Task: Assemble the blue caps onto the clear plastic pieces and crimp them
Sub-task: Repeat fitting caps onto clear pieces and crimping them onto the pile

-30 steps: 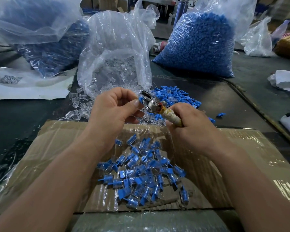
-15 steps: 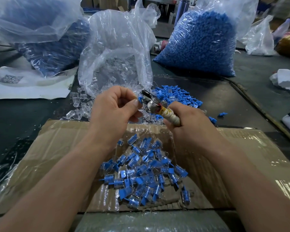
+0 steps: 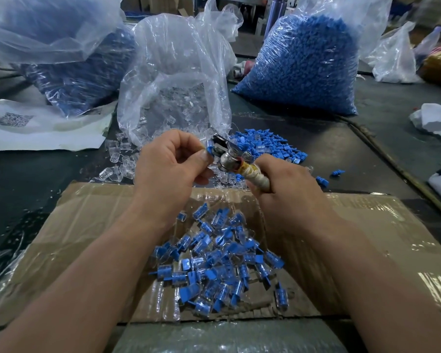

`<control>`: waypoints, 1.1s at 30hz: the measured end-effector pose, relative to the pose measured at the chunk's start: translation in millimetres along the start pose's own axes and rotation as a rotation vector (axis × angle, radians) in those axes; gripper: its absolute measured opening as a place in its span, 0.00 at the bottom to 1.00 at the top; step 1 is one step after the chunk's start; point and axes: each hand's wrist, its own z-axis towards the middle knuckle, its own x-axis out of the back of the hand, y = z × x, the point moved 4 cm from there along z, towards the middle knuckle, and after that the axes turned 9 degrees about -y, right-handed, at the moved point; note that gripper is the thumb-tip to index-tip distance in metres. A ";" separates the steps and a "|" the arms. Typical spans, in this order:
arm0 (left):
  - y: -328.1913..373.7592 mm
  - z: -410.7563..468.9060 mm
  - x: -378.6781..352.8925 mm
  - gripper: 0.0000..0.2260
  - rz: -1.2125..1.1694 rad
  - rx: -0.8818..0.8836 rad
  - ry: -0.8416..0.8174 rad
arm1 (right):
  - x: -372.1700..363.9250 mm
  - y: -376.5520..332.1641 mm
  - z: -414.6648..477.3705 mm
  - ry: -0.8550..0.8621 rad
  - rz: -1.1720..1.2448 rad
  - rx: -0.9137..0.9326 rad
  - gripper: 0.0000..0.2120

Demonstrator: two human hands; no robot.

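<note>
Both forearms reach forward from the near edge of the worktop (image 3: pixel 341 149), and the hands meet above the far edge of a film-wrapped cardboard sheet (image 3: pixel 87 225).

The left hand (image 3: pixel 173 164) is raised with its back to the camera. Its fingers are curled inward, and the thumb and forefinger pinch a small blue-capped clear piece (image 3: pixel 209 148). The piece is held off the worktop, right against the metal head of a crimping tool (image 3: pixel 224 155). Whether the tool's head is closed on the piece cannot be told.

The right hand (image 3: pixel 285 184) is a closed fist around the tool's tape-wrapped handle. The knuckles face up and the tool angles up and left toward the left hand.

Below the hands, a pile of assembled pieces (image 3: pixel 214 261) lies in the middle of the cardboard. Beyond the hands, loose blue caps (image 3: pixel 267 145) and loose clear plastic pieces (image 3: pixel 122 161) are scattered on the dark worktop. The clear pieces spill from an open clear bag (image 3: pixel 176 80). Toward the far edge stands a full bag of blue caps (image 3: pixel 303 64), and a bag of blue parts (image 3: pixel 74 72) sits toward the far left corner. A white sheet with a QR code (image 3: pixel 13 119) lies by the left edge.
</note>
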 end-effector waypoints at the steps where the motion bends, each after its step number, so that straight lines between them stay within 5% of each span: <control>1: -0.2 0.0 0.1 0.11 -0.004 0.004 -0.001 | -0.4 0.4 0.1 -0.005 0.009 0.008 0.05; 10: 2.1 2.8 13.2 0.07 -0.148 0.085 0.066 | 6.0 18.4 -1.3 -0.190 -0.034 -0.023 0.09; 15: 5.3 -2.2 2.1 0.03 -0.217 0.182 -0.245 | 5.9 16.7 -3.5 -0.285 -0.104 0.004 0.06; 22: 9.1 -12.1 -16.2 0.10 -0.084 0.214 -0.575 | 3.4 21.1 -3.1 -0.414 -0.088 -0.044 0.27; 28: -3.2 1.4 5.6 0.03 0.040 0.137 -0.085 | 7.4 21.2 -7.0 -0.454 0.054 -0.088 0.28; 31: -13.0 6.5 17.9 0.10 0.235 0.103 0.108 | 6.5 21.5 -3.4 -0.416 0.056 -0.089 0.30; 33: -16.5 7.5 19.2 0.11 0.328 0.104 0.131 | 6.3 22.2 -1.5 -0.357 0.027 -0.071 0.22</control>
